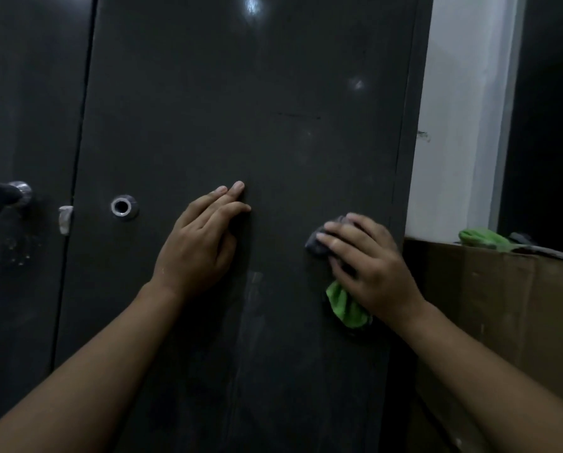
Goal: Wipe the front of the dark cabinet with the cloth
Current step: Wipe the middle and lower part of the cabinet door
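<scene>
One view only: head-worn, wide-angle. Looks forward and slightly down, nearly square onto the front of the dark cabinet (273, 125), close; the door fills most of the frame. Forearms enter from both lower corners. Left hand (201, 243) sits mid-frame, right hand (368, 266) gripping the cloth (347, 308) right of centre. Right margin takes in white wall (453, 125) and cardboard box (502, 305).
</scene>
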Available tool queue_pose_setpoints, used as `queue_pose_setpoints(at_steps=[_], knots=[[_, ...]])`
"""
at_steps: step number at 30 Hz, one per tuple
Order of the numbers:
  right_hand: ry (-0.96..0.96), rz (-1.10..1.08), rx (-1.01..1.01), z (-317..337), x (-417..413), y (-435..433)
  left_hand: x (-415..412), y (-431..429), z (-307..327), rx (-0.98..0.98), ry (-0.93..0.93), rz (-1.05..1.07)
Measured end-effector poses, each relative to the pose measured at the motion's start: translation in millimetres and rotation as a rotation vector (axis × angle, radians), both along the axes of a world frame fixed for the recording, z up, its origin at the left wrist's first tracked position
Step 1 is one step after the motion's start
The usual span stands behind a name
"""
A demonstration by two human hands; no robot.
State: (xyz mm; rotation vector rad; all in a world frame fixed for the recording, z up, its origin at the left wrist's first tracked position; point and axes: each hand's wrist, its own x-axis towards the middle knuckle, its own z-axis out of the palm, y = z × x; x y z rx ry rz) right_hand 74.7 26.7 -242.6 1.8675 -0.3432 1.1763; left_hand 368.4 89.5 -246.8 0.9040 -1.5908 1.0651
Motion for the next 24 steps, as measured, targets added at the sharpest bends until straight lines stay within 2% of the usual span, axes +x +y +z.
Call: queue_pose_setpoints(at_steps=[3, 4, 8, 11, 18, 24], knots=[[0.145, -0.033, -0.019, 3.4, -26.6, -2.6, 0.2, 0.4, 0.2, 0.01, -0.001, 0.014], [0.105, -0.023, -0.018, 12.8, -32.1, -5.0, 0.2, 0.1, 0.1, 0.012, -0.001, 0.018], [-0.325, 0.052, 0.073, 66.2, -27.5, -9.3, -0.9, -1.9, -0.2, -0.01, -0.003, 0.034], [-0.418, 0.079, 0.116, 80.4, -6.2, -5.4, -0.4, -2.7, -0.8, -0.014, -0.008, 0.046], [-0.141, 0.098, 0.098, 2.0, 32.0, 1.9, -1.5, -3.7, -3.4, -0.002, -0.016, 0.118], [-0.101, 0.151, 0.085, -46.4, 60.2, 9.3, 2.4, -5.9, -4.3, -0.018, -0.072, 0.146]])
